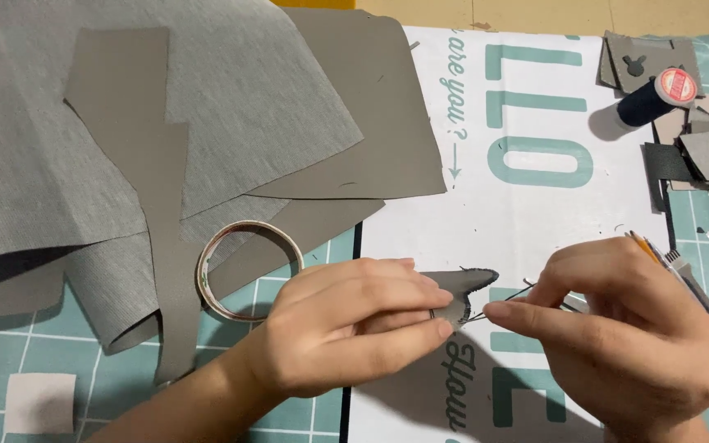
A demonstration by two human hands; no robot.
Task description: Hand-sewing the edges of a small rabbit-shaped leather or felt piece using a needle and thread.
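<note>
Nearest to the camera, the left hand (346, 324) grips a small grey stitched piece (461, 291) between thumb and fingers, over the lower middle of the worktop. The right hand (625, 328) is just beside it, with fingers pinched closed on a thin needle (519, 294) whose dark thread runs to the edge of the piece. Two or three pens (703, 299) lie under the right hand, partly hidden.

The worktop carries a teal cutting mat (10, 361) with a white grid. On the mat lies one white paper sheet (535, 197) with large teal letters and smaller dark script. One small pale square patch (38, 402) sits at the lower left.

Left of the hands, one ring of tape (248, 271) lies flat. Behind it are large grey fabric sheets (51, 139), overlapping, with one long zigzag strip (153, 197) on top.

At the far right, one dark blue thread spool (650, 97) with a red and white round end label lies beside a heap of grey scraps (699, 139). A tan surface (535, 12) shows along the top edge.
</note>
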